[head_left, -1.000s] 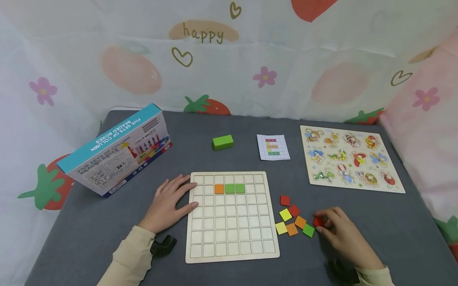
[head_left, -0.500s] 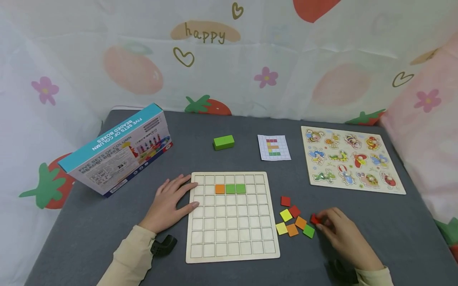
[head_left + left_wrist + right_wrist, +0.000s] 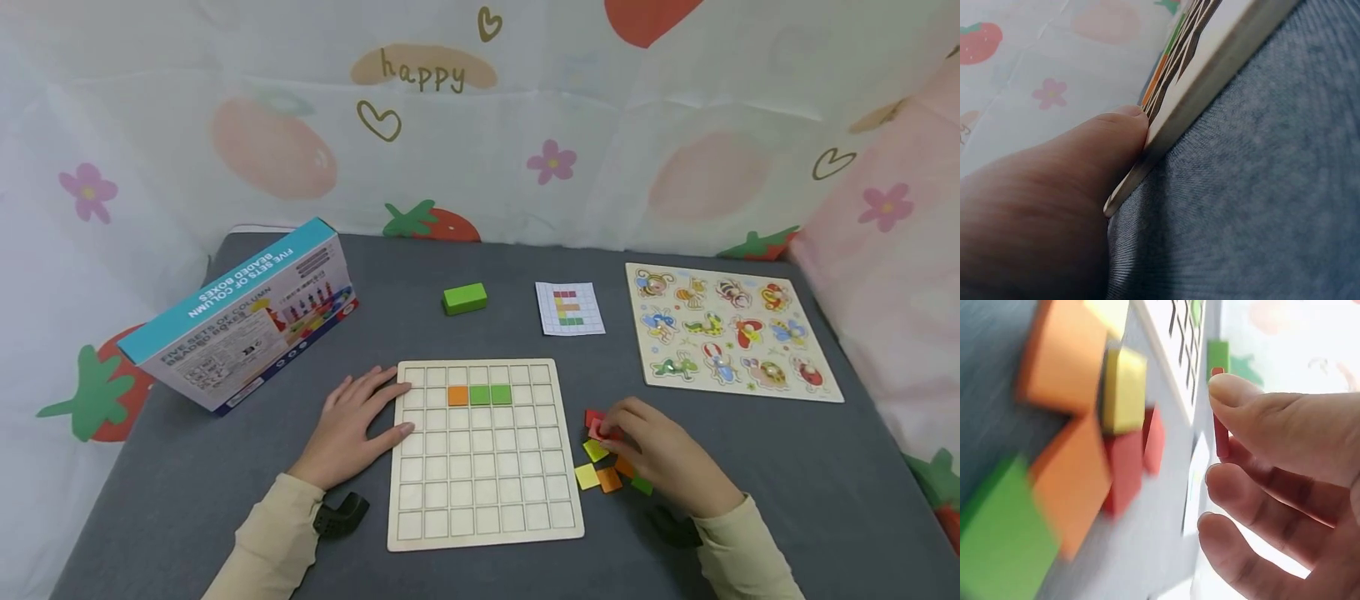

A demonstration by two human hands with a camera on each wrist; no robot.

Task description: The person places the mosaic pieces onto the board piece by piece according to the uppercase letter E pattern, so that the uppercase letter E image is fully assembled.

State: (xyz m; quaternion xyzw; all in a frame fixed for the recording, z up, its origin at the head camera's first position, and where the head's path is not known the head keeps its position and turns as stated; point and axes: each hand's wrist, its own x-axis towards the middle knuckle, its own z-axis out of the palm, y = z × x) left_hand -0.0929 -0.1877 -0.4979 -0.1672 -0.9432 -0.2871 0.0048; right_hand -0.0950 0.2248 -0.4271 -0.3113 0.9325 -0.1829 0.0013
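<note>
My left hand (image 3: pixel 348 433) rests at the left edge of a pale wooden grid board (image 3: pixel 487 537), fingers fairly straight. In the left wrist view its thumb (image 3: pixel 1107 134) touches the board's edge. One orange tile (image 3: pixel 458 396) and two green tiles (image 3: pixel 490 395) sit side by side in the second row. Beside the board's right edge, my right hand (image 3: pixel 667 458) pinches a red square tile (image 3: pixel 1222 439) between thumb and fingers, above loose tiles. Among these are a yellow tile (image 3: pixel 1125 390), orange tiles (image 3: pixel 1072 481), red tiles (image 3: pixel 1124 472) and a green tile (image 3: pixel 1007 537).
Behind the board lie a green block (image 3: pixel 465 298) and a small paper card (image 3: pixel 570 325) printed with a coloured grid pattern. An insect picture board (image 3: pixel 738 333) lies at the back right. A blue-topped box (image 3: pixel 247 325) stands at the back left.
My right hand has lifted the red tile and carried it left, over the other loose tiles toward the grid board. My left hand stays in place on the board's edge.
</note>
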